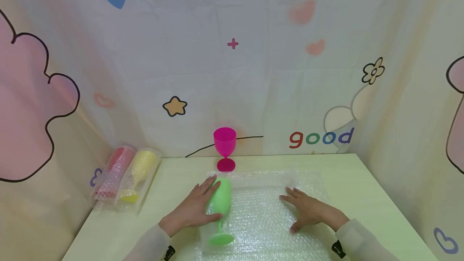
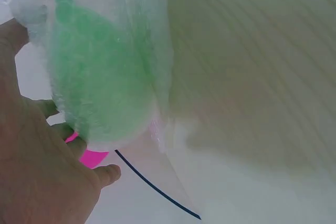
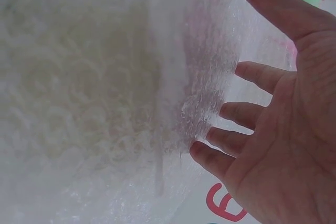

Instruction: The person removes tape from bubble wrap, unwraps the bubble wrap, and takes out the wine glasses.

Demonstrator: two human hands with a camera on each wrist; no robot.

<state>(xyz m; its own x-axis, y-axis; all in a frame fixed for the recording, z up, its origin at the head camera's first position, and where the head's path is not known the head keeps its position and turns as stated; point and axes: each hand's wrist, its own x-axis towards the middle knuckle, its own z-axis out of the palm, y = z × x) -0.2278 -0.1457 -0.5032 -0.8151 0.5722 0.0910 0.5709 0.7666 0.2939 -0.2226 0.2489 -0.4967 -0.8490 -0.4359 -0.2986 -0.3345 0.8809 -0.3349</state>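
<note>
A light green plastic goblet (image 1: 222, 200) lies on its side on the left part of a bubble wrap sheet (image 1: 261, 220), its foot towards me. My left hand (image 1: 193, 206) rests against the goblet, fingers extended along its bowl and thumb reaching across near the top of the stem. In the left wrist view, wrap covers the near side of the green bowl (image 2: 100, 77), with the fingers fairly straight beside it. My right hand (image 1: 308, 208) touches the right part of the wrap, fingers spread. The right wrist view shows its fingertips (image 3: 202, 150) right at a wrap edge.
A magenta goblet (image 1: 225, 142) stands upright behind the wrap, near the back curtain (image 1: 181, 51). At the table's left edge lie a wrapped red item (image 1: 115, 170) and a wrapped yellow goblet (image 1: 139, 172). The pale table (image 1: 369, 204) extends to the right.
</note>
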